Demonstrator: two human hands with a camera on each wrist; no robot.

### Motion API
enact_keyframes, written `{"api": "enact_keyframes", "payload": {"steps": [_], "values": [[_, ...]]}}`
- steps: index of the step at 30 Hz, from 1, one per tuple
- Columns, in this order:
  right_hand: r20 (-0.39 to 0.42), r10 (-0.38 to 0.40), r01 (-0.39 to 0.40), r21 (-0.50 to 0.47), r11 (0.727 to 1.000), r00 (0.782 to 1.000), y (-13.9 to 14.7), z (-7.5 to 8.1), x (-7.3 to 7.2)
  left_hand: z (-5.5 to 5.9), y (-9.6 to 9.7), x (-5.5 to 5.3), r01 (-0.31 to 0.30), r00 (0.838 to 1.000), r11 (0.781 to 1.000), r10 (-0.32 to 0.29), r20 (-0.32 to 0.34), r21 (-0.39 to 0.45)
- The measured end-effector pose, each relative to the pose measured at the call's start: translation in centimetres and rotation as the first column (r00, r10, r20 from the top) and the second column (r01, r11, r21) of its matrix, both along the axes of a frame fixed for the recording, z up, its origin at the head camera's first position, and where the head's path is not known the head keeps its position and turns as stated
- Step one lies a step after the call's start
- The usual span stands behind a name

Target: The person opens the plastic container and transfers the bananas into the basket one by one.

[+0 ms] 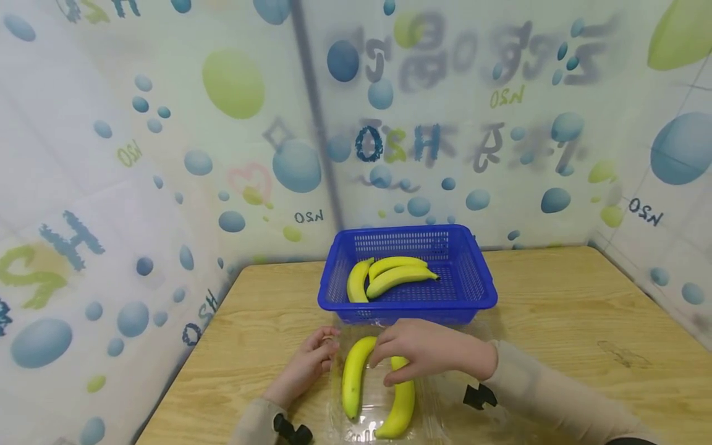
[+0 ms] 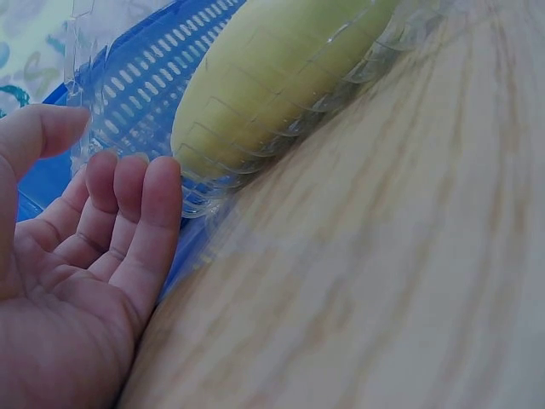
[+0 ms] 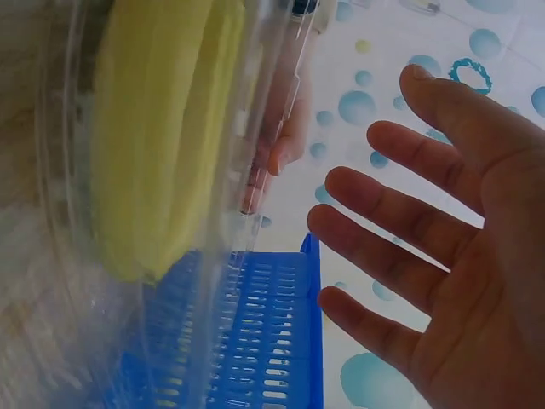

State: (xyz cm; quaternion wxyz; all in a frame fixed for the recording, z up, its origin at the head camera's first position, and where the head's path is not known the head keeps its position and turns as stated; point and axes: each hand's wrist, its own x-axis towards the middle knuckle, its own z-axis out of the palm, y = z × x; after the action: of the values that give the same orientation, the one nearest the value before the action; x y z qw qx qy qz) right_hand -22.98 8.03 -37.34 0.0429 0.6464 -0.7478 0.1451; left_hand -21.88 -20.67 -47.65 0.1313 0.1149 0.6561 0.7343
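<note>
"Where are our fingers?"

"Our left hand (image 1: 308,364), fingers loosely bent, is at the left edge of the clear plastic container (image 1: 371,402). Our right hand (image 1: 419,349), fingers spread, hangs above the right curved yellow banana (image 1: 404,402), over its far end."

"And the left curved yellow banana (image 1: 355,378)?"

"Inside too, between our hands."

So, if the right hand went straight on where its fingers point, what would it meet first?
Probably the left banana in the clear container, though how high the right hand hovers is unclear.
</note>
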Motion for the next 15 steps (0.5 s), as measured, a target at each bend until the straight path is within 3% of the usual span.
{"api": "enact_keyframes", "payload": {"steps": [11,15], "values": [[0.048,-0.013,0.011,0.058,0.998,0.999,0.1,-1.1,0.8,0.1,0.1,0.1,0.003,1.0,1.0,-0.003,-0.006,0.001],[0.013,-0.003,0.003,0.05,0.999,1.0,0.2,-1.4,1.1,0.2,0.1,0.1,0.0,1.0,1.0,0.0,-0.005,0.004]]}}
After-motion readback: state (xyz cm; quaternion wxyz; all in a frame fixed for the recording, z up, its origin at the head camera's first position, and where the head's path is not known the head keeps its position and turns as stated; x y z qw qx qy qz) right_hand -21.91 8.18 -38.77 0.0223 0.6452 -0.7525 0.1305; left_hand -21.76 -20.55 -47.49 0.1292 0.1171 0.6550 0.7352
